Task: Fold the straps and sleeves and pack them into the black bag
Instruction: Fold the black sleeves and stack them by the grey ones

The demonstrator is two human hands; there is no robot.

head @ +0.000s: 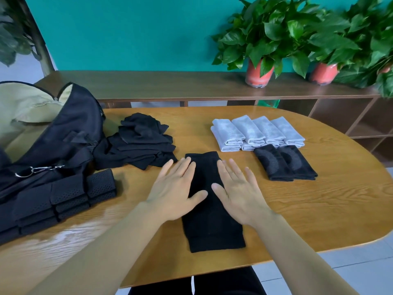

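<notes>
A long black sleeve (pixel 210 226) lies flat in the middle of the wooden table (pixel 319 209), right in front of the person. Both hands are on top of it. The left hand (pixel 176 188) lies flat with its fingers straight and a bit spread. The right hand (pixel 240 192) lies the same way, flat and wide. No finger is curled around the cloth. The hands only press on it.

I think this is the smoothing step, just before the fold. The sleeve looks flat and not yet folded over.

From the sleeve, a messy pile of black cloth (pixel 140 141) sits at 11 o'clock. It looks like more pieces waiting to be folded. Folded grey sleeves (pixel 255 133) sit in a row at 1 o'clock. Two folded black sleeves (pixel 285 162) sit at 2 o'clock. The folded straps (pixel 63 199) lie at 9 o'clock, touching the black bag (pixel 63 135). The bag sits open at 10 o'clock, at the left end of the table.

Next, I think the hands need to pinch one end of the sleeve and bring it over to the other end. The edges should line up so it matches the two folded ones. Then it can go beside them at 2 o'clock. Nothing seems to be in the bag yet, but I cannot see all the way inside
</notes>
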